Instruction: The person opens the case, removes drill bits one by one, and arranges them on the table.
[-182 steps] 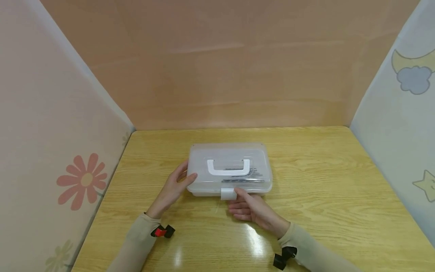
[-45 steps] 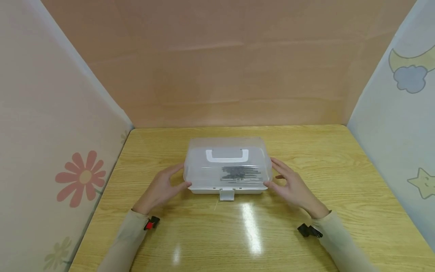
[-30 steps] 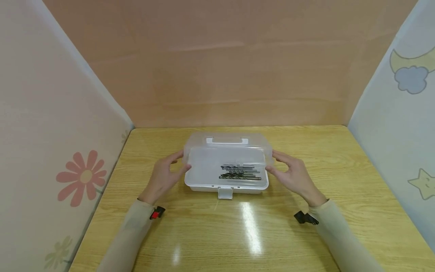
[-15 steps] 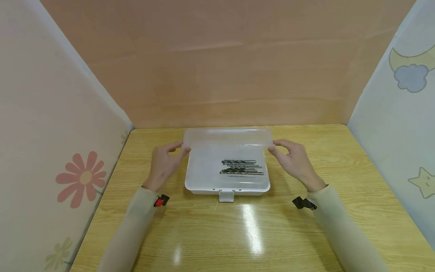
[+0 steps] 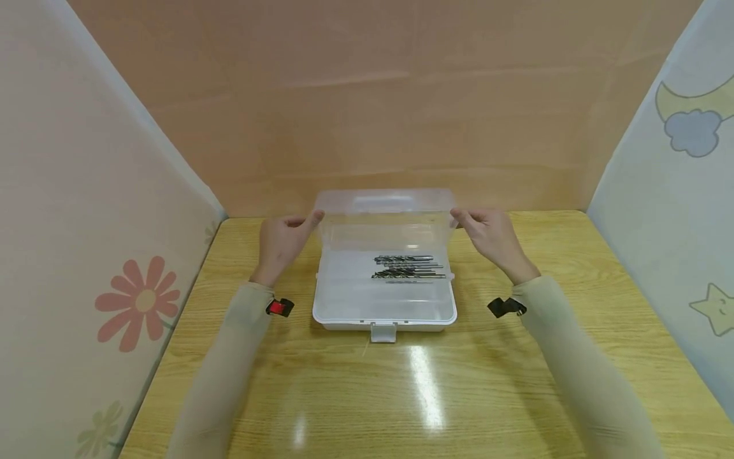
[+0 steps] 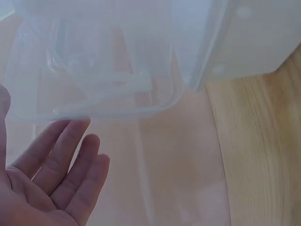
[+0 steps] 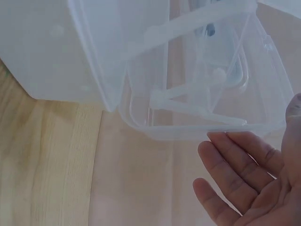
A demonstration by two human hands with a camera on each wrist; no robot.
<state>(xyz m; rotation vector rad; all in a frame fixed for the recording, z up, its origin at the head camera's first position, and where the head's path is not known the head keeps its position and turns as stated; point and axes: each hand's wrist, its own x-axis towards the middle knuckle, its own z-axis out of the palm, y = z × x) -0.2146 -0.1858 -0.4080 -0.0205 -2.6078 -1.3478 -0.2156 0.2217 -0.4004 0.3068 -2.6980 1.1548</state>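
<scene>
A translucent plastic toolbox with a white base [image 5: 384, 324] stands mid-table, its front latch [image 5: 383, 333] hanging down. The clear lid [image 5: 385, 203] is tilted up and back. My left hand [image 5: 285, 245] holds the lid's left edge, thumb on the near side. At the right edge, my right hand [image 5: 494, 241] has the same hold. In both wrist views fingertips meet the lid's side wall from outside. Several twist drill bits [image 5: 410, 275] lie inside the box, right of centre. Pale linkage arms [image 7: 202, 113] show through the lid in the right wrist view.
The box rests on a wood-grain table [image 5: 545, 382]. An orange-brown backdrop [image 5: 367, 115] rises behind it. Side panels carry a pink flower [image 5: 145, 302] on the left and a yellow star [image 5: 715, 308] on the right.
The latch has come undone, and both hands have moved to the lid's sides. They have swung the lid up and back, uncovering the drill bits, which now appear farther back.
</scene>
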